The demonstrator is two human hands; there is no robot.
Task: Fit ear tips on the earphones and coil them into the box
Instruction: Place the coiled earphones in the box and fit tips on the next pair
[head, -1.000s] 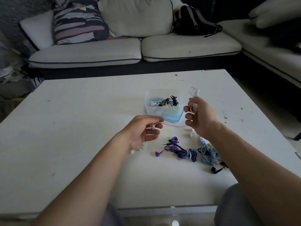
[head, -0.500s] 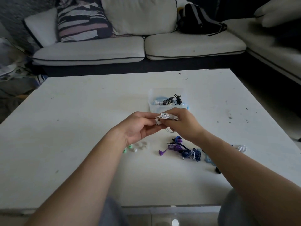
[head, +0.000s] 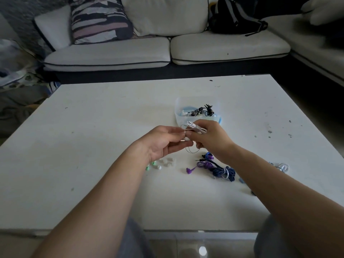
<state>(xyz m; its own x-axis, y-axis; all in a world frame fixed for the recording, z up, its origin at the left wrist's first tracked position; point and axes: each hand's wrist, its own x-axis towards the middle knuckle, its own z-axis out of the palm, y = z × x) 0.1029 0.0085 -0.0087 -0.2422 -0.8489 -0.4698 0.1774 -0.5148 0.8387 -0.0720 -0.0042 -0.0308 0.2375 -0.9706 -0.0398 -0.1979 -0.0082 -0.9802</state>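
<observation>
My right hand (head: 210, 138) holds a coil of white earphones (head: 193, 127) wound round its fingers, just in front of the clear plastic box (head: 179, 113). My left hand (head: 165, 142) pinches the loose end of the white cable beside that coil, and a loop of cable hangs below the fingers. The box holds several coiled earphones, black and white. On the white table (head: 93, 146) lie purple earphones (head: 202, 165), dark blue earphones (head: 224, 173) and small white and green ear tips (head: 162, 163).
A clear-white coiled earphone set (head: 282, 166) lies right of my right forearm. A white sofa with a striped cushion (head: 98, 19) and a black bag (head: 236, 17) stands beyond the table's far edge. My knees are under the near edge.
My hands came together from apart: the right hand moved left and down with the coil, and the left rose to meet it. Little changed in the last half second.
</observation>
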